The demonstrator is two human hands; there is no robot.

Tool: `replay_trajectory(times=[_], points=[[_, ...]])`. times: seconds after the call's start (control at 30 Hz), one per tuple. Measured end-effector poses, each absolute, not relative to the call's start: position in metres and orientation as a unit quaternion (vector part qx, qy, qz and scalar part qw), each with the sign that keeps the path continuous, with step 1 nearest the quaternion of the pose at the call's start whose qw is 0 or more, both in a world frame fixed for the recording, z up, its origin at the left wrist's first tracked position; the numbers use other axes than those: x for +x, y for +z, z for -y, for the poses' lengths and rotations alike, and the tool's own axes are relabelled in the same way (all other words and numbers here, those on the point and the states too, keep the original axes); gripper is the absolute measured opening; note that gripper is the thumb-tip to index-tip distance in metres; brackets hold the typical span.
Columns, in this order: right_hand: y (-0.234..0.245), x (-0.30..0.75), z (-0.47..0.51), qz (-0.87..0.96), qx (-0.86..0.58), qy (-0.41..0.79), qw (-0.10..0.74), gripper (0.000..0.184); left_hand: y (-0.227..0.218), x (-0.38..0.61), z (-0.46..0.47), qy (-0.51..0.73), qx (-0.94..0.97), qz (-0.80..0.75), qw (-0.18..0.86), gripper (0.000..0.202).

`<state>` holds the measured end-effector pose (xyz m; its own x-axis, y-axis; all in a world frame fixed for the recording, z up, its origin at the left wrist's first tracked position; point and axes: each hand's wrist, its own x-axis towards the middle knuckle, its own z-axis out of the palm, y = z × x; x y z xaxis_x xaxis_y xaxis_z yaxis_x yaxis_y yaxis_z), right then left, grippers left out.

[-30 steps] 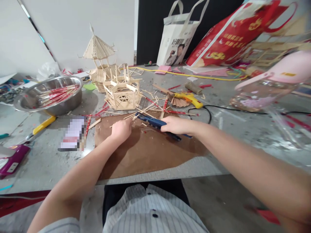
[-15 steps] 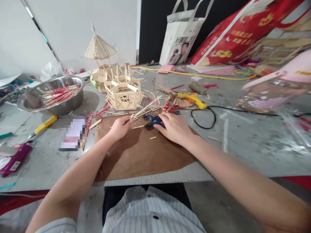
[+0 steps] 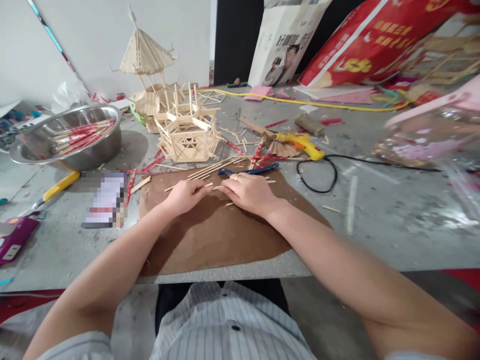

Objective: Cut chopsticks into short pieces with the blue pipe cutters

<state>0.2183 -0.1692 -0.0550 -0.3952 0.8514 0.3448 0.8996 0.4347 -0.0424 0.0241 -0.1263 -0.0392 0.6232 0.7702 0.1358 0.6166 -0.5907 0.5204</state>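
Observation:
My left hand (image 3: 185,195) is closed in a pinch on a thin wooden stick (image 3: 208,185), held just over the brown cloth. Close beside it, my right hand (image 3: 249,192), with a ring on one finger, has its fingers closed round thin wood too; short ends show past the hand. Whether both hands grip one stick I cannot tell. Blue-handled cutters (image 3: 264,169) lie behind my right hand, partly hidden by it. Several loose sticks (image 3: 210,168) rest behind my hands, in front of a six-sided wooden stick model (image 3: 188,146).
A taller stick pavilion (image 3: 146,55) stands behind the model. To the left are a steel basin (image 3: 108,145) of red-wrapped sticks, a yellow-handled knife (image 3: 62,185) and a phone (image 3: 107,200). On the right lie a yellow glue gun (image 3: 311,149) with a looped black cord and a pink-lidded container (image 3: 423,135).
My right hand has left the blue cutters and moved left, closing on a stick beside my left hand. The cutters now lie behind it. The whole view has shifted slightly.

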Motion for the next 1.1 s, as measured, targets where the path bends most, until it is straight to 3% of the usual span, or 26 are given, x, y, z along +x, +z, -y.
replay_trajectory(times=[0.47, 0.67, 0.9, 1.1], points=[[-0.053, 0.225, 0.180, 0.881, -0.449, 0.006, 0.150, 0.046, -0.025, 0.018, 0.124, 0.066, 0.891, -0.282, 0.351, 0.042], [-0.053, 0.228, 0.174, 0.821, -0.537, 0.004, 0.195, 0.039, -0.017, 0.003, 0.114, 0.130, 0.872, -0.405, 0.242, 0.039], [-0.056, 0.227, 0.171, 0.768, -0.607, -0.009, 0.205, 0.031, 0.010, -0.053, 0.081, 0.047, 0.767, -0.639, 0.024, 0.034], [-0.059, 0.230, 0.171, 0.785, -0.577, -0.039, 0.221, 0.029, 0.001, -0.081, 0.063, -0.037, 0.679, -0.733, -0.005, 0.034]])
